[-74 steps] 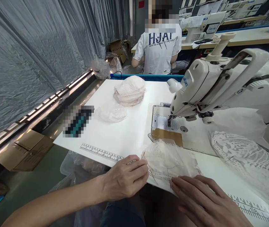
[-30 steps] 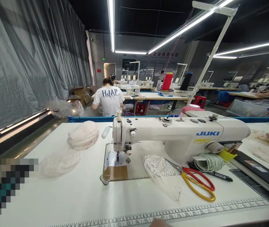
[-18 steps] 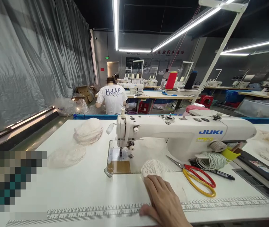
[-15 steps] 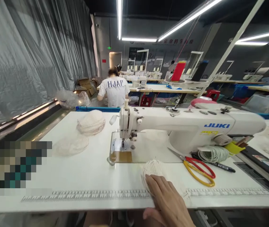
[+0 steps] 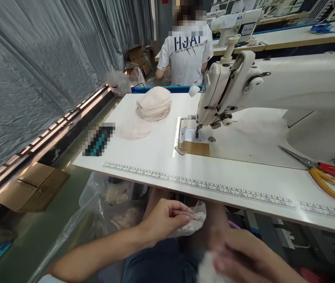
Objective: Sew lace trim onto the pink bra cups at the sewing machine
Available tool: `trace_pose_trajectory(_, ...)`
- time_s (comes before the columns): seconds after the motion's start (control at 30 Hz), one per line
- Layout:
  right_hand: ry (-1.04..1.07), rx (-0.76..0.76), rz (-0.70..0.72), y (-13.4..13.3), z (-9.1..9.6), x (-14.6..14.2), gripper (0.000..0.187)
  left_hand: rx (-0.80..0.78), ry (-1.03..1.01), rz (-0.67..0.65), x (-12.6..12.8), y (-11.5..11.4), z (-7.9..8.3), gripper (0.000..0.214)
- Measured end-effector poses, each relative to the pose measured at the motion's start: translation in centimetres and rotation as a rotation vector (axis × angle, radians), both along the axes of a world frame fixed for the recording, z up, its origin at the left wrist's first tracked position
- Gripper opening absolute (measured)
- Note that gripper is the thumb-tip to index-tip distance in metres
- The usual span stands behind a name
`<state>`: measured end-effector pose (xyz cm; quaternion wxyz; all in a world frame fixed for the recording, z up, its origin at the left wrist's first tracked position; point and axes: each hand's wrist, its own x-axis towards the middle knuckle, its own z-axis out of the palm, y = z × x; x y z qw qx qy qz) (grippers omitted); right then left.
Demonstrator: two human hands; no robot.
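Over my lap, below the table's front edge, my left hand (image 5: 170, 220) pinches a small white fabric piece with a lacy edge (image 5: 195, 221) between thumb and fingers. To its right and nearer to me, my right hand (image 5: 238, 251) is smeared by motion. A pale, blurred piece of cloth (image 5: 210, 269) hangs at its fingers, seemingly gripped by them. The sewing machine (image 5: 223, 98) stands on the white table (image 5: 150, 157) beyond both hands, with no cloth under its needle.
A stack of pale fabric pieces (image 5: 155, 104) and a thin pale piece (image 5: 135, 129) lie on the left of the table. Scissors (image 5: 321, 169) rest at the right. Clear plastic bags (image 5: 96, 220) and a cardboard box (image 5: 34, 186) stand below left. A person (image 5: 189, 51) sits ahead.
My view has swung down and left. My right hand has left the tabletop and come down over my lap; the lacy piece under it is gone from there. My left hand now shows, holding fabric.
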<state>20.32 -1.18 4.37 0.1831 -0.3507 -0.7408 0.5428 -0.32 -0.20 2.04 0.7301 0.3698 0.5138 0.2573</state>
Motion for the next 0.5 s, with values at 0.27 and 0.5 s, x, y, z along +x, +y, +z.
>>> trace_pose_trajectory(0.27, -0.055, -0.06, -0.128, 1.8, -3.1, -2.8, 0.026, -0.043, -0.118, -0.118, -1.0, -0.1, 2.2, 0.033)
trace_pose_trajectory(0.5, -0.056, 0.026, -0.062, 2.1, -2.9, -3.2, 0.021, -0.039, -0.083, -0.135, -1.5, 0.2, 2.0, 0.027)
